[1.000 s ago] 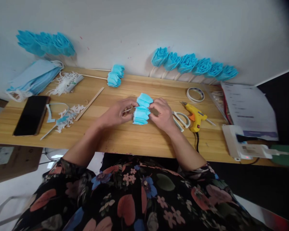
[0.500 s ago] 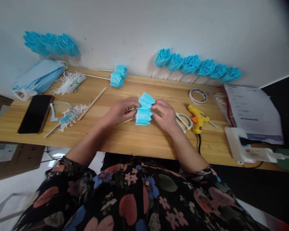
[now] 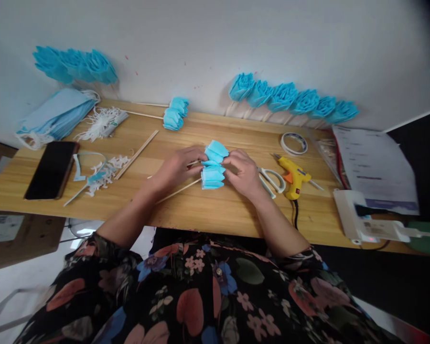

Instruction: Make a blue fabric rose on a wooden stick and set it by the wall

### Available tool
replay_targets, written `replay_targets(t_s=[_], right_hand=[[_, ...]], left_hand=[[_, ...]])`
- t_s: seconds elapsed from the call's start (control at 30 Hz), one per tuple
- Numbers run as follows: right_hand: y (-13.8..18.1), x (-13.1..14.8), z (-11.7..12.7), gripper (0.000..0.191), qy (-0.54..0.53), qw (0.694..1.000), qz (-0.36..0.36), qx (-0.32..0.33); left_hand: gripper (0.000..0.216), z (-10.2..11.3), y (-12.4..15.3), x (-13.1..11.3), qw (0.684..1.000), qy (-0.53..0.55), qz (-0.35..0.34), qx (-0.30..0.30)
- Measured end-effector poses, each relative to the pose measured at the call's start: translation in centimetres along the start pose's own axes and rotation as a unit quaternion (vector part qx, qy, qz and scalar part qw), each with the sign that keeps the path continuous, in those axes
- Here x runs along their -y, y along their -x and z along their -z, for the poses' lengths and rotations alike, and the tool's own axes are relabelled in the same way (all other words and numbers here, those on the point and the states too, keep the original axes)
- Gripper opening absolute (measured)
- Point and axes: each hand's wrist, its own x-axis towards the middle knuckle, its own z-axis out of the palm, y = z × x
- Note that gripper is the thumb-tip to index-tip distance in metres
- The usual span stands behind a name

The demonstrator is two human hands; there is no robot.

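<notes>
Two light-blue flower heads of folded mask fabric are near the middle of the desk: an upper flower (image 3: pixel 217 150) and a lower flower (image 3: pixel 212 177). My left hand (image 3: pixel 177 167) is closed at the left side of the upper flower, its fingertips partly hidden by fabric. From the right, my right hand (image 3: pixel 242 171) pinches the same flower's edge. A thin wooden stick (image 3: pixel 179 191) runs from the lower flower toward the lower left, beneath my left hand. White-handled scissors (image 3: pixel 274 180) lie beside my right hand, partly covered by it.
A yellow glue gun (image 3: pixel 294 177) and tape roll (image 3: pixel 294 143) lie right, near a white power strip (image 3: pixel 351 215). Finished blue flowers (image 3: pixel 283 97) lean on the wall. Left are masks (image 3: pixel 57 114), a phone (image 3: pixel 52 169), loose sticks (image 3: pixel 138 155) and two flowers (image 3: pixel 174 118).
My hands and the upper flower have shifted slightly left. More of the stick below my left hand shows now. The other things keep their places.
</notes>
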Motion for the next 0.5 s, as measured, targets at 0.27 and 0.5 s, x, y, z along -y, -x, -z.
replay_targets(t_s=[0.27,0.5], right_hand=[[0.19,0.04,-0.56,0.01,0.026,1.0,-0.004,-0.002],[0.15,0.16,-0.58,0.008,0.05,0.999,-0.012,0.006]], left_hand=[[0.011,-0.26,-0.06,0.06,1.0,-0.014,0.007,-0.005],[0.011,-0.25,-0.21,-0.13,0.999,0.003,0.033,0.008]])
